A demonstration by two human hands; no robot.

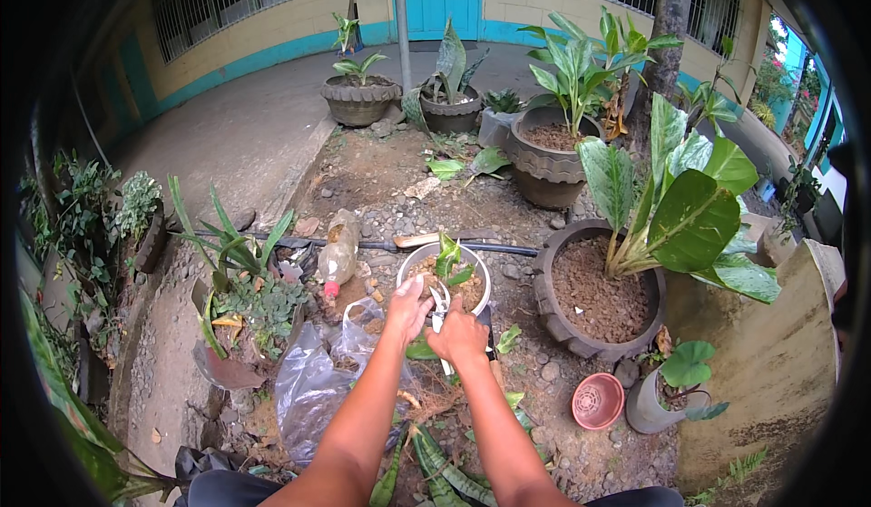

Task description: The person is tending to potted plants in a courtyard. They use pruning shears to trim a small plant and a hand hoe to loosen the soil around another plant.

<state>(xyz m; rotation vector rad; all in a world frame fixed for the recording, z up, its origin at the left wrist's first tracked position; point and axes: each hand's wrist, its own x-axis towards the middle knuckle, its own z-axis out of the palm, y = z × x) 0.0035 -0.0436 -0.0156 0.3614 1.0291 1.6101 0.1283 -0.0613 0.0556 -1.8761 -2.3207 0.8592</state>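
Note:
A small green leafy plant point(449, 259) stands in soil inside a round white pot point(482, 270) before me. My left hand point(408, 308) is at the pot's near left edge, its fingers around something too small to make out. My right hand point(460, 333) is at the near right edge, index finger extended towards the pot. Between the hands are white, blade-like pieces point(439, 303); which hand holds them I cannot tell. A dark flat blade lies partly hidden beside my right hand, with a wooden handle point(497, 373) below it.
Clear plastic bags point(309, 391) and a plastic bottle with a red cap point(339, 252) lie left. A black hose point(507, 248) crosses behind the pot. Right are a large potted plant point(599, 296), an empty terracotta-coloured pot point(597, 401) and a grey pot point(650, 405). Uprooted snake plants point(435, 469) lie nearest me.

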